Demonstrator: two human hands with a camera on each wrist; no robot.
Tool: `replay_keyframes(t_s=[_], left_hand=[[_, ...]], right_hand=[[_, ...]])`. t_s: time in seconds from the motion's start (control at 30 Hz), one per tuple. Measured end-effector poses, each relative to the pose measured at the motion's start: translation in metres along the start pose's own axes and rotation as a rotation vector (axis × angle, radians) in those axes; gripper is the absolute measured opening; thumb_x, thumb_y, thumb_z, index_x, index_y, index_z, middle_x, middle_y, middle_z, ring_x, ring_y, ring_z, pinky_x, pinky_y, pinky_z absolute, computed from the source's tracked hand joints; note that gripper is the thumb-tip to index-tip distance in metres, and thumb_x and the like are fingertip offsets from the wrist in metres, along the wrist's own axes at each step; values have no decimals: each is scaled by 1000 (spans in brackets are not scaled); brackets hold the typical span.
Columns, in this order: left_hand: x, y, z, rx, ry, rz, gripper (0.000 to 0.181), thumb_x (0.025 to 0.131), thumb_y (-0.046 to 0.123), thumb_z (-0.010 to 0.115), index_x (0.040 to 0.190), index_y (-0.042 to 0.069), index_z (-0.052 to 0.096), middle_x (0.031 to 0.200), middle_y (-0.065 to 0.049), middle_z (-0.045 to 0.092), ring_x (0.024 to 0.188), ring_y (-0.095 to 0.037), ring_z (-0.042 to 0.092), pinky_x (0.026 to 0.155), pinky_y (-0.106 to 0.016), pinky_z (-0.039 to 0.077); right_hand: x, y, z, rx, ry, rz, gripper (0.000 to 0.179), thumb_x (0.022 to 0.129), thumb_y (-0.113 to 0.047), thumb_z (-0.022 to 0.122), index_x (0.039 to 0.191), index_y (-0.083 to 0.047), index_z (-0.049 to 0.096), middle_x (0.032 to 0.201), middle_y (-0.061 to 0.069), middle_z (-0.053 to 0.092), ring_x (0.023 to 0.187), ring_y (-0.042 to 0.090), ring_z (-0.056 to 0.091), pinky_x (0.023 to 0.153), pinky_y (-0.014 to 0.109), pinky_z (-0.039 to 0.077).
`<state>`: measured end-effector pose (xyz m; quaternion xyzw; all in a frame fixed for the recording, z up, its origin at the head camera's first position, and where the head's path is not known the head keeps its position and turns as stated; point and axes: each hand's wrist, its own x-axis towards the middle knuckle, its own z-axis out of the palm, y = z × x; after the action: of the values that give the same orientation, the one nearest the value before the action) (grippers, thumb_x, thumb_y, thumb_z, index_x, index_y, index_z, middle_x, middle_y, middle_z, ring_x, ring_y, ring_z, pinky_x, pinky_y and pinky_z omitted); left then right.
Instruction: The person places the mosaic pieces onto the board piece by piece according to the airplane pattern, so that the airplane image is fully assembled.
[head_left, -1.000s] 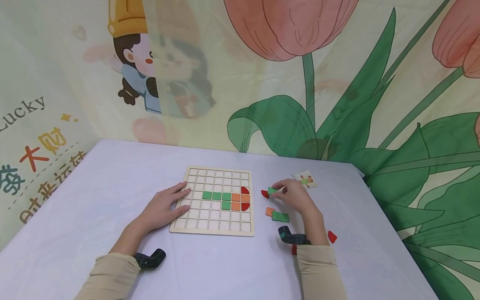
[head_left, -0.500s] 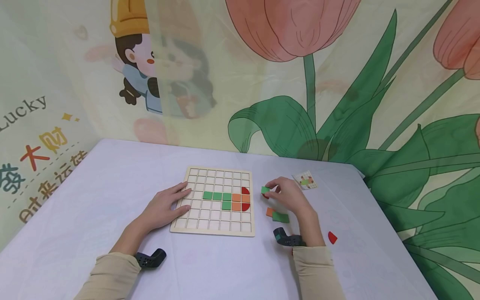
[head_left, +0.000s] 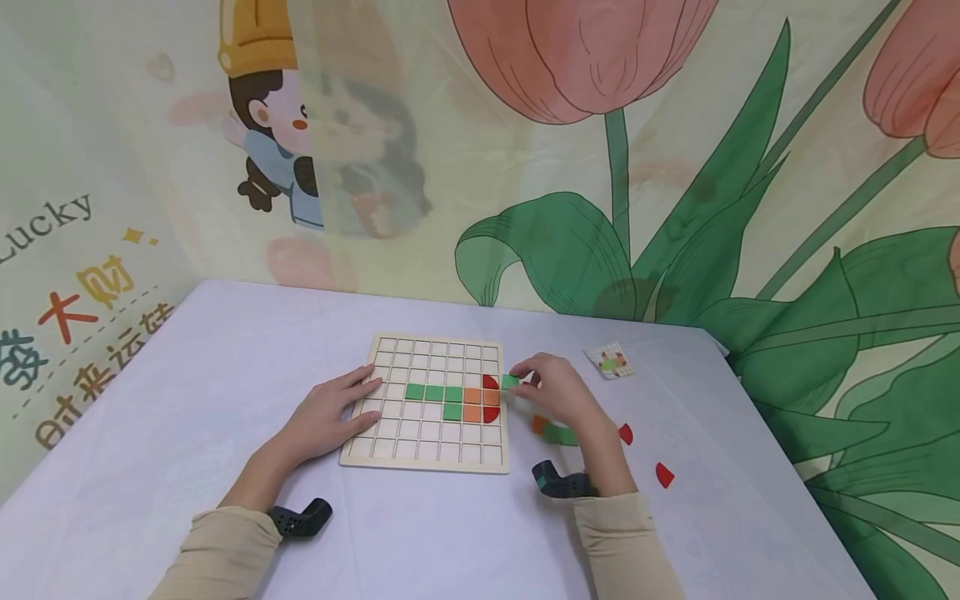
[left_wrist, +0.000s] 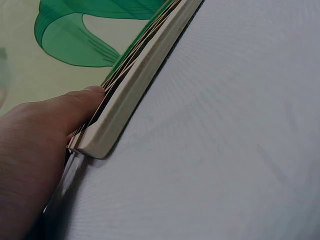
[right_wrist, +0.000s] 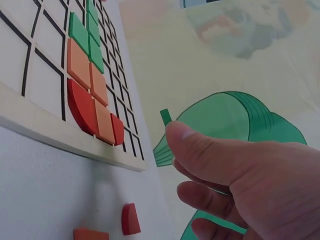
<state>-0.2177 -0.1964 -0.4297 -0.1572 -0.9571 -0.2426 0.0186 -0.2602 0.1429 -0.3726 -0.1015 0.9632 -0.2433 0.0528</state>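
A wooden grid board (head_left: 408, 451) lies on the table, holding green squares (head_left: 433, 392), orange squares (head_left: 472, 403) and two red quarter-round tiles (head_left: 491, 414) in its cells. My left hand (head_left: 322, 419) rests with extended fingers on the board's left edge; in the left wrist view the thumb (left_wrist: 85, 107) lies over the frame. Between thumb and fingertips, my right hand (head_left: 566, 392) pinches a green square tile (head_left: 510, 382) just above the board's right edge. The right wrist view shows that tile (right_wrist: 165, 117) edge-on, raised off the surface.
Right of the board lie a loose orange tile (head_left: 538, 425), green tiles (head_left: 560, 435) and red quarter-round pieces (head_left: 664, 475), partly beneath the right arm. A small printed pattern card (head_left: 613, 360) lies farther back. Behind the table hangs a printed cloth (head_left: 540, 242).
My right hand has carried the green tile leftward, from beside a loose red piece to the board's right edge. Another red piece now shows right of the wrist. My left hand stays put.
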Motion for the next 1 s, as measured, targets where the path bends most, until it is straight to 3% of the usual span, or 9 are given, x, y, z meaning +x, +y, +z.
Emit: replay_keyframes(t_s=[0.33,1.0], left_hand=[[0,-1,2,1,8,11,58,89,38,63,137,10,51,151,-13,37,136,-40,37,108,-59,32],[1,-2,3,9,13,15,58,89,38,63,138,10,51,151,-13,38,136,-40,37,108,-58,32]], right_hand=[[1,-7,8,7,3,-30,24,82,-23,75,106,-18,72,96,-2,64,84,15,54,64,23,49],[-1,-18,11,5,-3,-85,27,82,-26,75,107,-16,72,102,-1,66,81,13,53,63,23,47]])
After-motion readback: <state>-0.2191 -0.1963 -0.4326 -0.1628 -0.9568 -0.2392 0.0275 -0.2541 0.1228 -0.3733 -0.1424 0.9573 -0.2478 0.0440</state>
